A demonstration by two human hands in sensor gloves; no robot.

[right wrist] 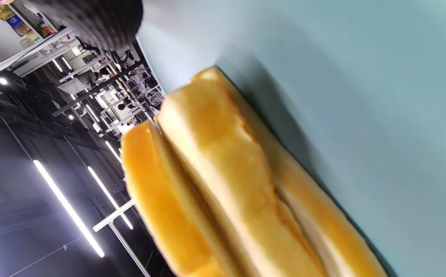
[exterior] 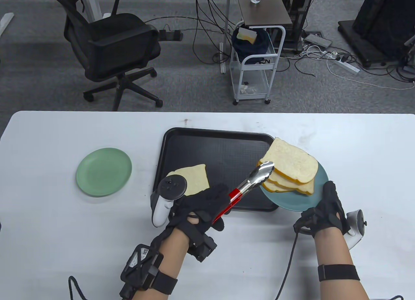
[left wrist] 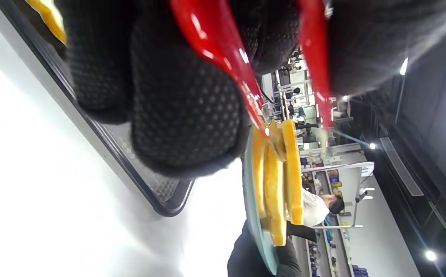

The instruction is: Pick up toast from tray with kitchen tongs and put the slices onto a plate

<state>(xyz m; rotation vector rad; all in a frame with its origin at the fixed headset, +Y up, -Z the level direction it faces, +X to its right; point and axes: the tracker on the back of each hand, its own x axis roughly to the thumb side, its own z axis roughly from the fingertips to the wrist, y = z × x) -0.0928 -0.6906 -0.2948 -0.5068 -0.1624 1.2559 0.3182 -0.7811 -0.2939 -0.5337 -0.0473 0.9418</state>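
Both gloved hands come in from the near edge of the white table [exterior: 48, 215]. From above, the left hand [exterior: 197, 212] has its fingers curled round the red handles of the kitchen tongs [exterior: 249, 183], and the steel tips are at the near edge of the top slice [exterior: 290, 165]. This slice lies on a stack of toast on the blue plate [exterior: 301, 202]. The right hand [exterior: 327, 212] grips the near rim of that plate and holds it tilted over the right corner of the black tray [exterior: 214, 147]. One more slice [exterior: 194, 180] lies flat in the tray at its near left side, partly behind the left tracker. A green plate [exterior: 103, 172] sits on the table, well to the left of the tray.

From the left wrist, the gloved fingers [left wrist: 184, 111] wrap the two red handles, which stand apart. Between them I see the stack of slices [left wrist: 277, 181] edge-on, against the blue plate.

From the right wrist, three crusts [right wrist: 223, 181] lie close together on the blue surface [right wrist: 361, 77]. Only one dark fingertip [right wrist: 104, 19] shows at the top, so this view alone does not show me the grip.
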